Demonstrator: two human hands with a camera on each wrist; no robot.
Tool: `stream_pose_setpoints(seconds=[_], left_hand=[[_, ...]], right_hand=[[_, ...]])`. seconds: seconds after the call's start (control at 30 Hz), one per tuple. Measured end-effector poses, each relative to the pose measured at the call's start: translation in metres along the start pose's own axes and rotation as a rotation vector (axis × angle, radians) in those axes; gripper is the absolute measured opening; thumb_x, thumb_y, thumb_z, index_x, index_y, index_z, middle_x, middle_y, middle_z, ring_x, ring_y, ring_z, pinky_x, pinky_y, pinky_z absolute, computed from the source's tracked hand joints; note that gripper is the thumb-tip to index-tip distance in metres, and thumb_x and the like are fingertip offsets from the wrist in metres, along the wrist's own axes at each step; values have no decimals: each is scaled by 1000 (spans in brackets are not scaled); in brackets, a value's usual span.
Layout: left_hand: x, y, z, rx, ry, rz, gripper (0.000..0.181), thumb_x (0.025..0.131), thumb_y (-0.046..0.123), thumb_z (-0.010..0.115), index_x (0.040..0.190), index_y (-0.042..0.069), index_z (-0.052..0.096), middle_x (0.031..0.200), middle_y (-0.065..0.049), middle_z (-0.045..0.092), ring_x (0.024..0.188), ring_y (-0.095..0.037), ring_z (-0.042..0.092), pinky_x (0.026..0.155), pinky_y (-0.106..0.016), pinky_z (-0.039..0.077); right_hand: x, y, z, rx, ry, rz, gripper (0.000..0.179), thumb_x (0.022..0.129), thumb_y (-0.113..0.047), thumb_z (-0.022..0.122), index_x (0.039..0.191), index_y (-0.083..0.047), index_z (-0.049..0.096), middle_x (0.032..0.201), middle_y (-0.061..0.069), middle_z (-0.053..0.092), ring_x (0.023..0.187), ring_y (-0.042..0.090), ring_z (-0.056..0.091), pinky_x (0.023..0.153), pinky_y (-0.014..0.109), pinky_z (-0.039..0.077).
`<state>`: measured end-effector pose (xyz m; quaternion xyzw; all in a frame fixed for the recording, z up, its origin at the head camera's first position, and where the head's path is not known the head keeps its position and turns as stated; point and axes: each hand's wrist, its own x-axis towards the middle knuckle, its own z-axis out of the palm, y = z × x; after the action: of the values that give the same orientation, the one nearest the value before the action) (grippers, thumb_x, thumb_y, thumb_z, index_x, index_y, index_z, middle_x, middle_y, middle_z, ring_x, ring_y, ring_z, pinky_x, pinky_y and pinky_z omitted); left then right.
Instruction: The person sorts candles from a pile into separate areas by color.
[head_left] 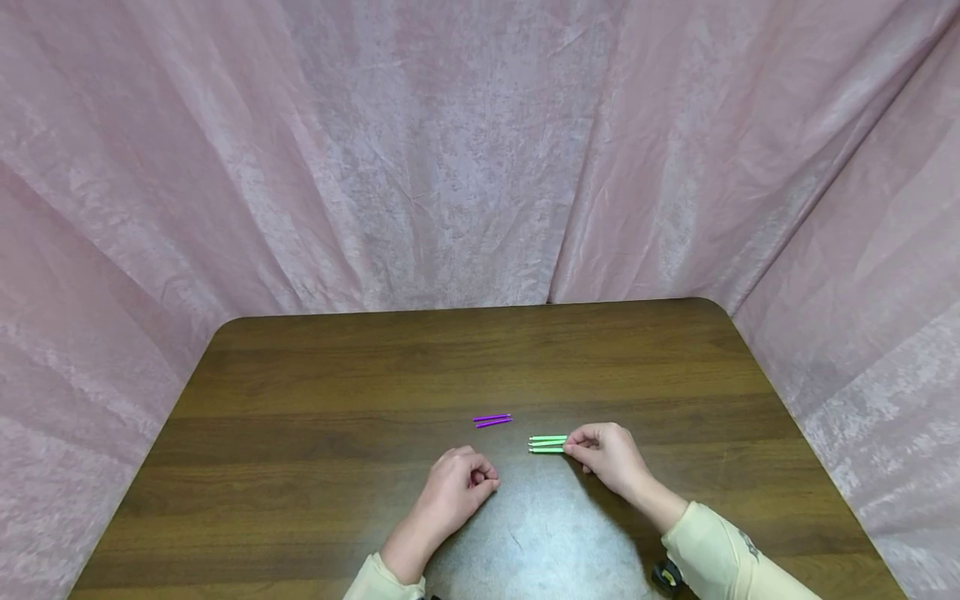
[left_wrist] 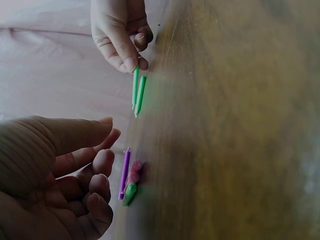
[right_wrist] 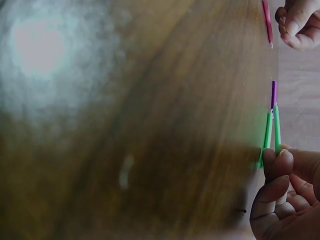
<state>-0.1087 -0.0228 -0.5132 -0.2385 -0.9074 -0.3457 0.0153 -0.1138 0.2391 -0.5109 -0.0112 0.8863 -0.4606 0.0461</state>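
My right hand (head_left: 606,457) pinches the end of a thin green candle (right_wrist: 277,127) between thumb and fingertips. Another green candle (right_wrist: 266,134) lies beside it on the table; the head view shows several green sticks (head_left: 546,451) lined up at these fingers. Left of them lie two purple candles (head_left: 492,423), nearly parallel. My left hand (head_left: 453,490) hovers nearer to me with loosely bent fingers and nothing between them. Beside it in the left wrist view are pink candles (left_wrist: 133,172) and a green piece (left_wrist: 130,194); in the head view this hand mostly hides them.
All of this is on a brown wood-grain table (head_left: 337,375) with rounded far corners. Pink curtains (head_left: 465,167) hang behind it and at both sides. A small dark object (head_left: 666,577) shows at my right sleeve.
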Motion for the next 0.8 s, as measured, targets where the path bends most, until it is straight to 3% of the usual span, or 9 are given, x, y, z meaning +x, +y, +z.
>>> stream_pose_setpoints(seconds=[0.4, 0.8], left_hand=[[-5, 0, -5, -20, 7, -19, 15, 76, 10, 79, 70, 17, 67, 66, 9, 50, 69, -8, 48, 66, -25, 39], [-7, -1, -6, -13, 20, -25, 14, 77, 11, 80, 71, 18, 68, 68, 8, 52, 69, -5, 44, 65, -25, 39]], right_hand=[[3, 1, 1, -36, 19, 12, 6, 83, -7, 74, 78, -9, 72, 65, -1, 66, 51, 10, 54, 49, 21, 42], [5, 0, -1, -64, 22, 14, 7, 83, -8, 75, 77, -10, 72, 64, -1, 65, 49, 9, 53, 48, 22, 43]])
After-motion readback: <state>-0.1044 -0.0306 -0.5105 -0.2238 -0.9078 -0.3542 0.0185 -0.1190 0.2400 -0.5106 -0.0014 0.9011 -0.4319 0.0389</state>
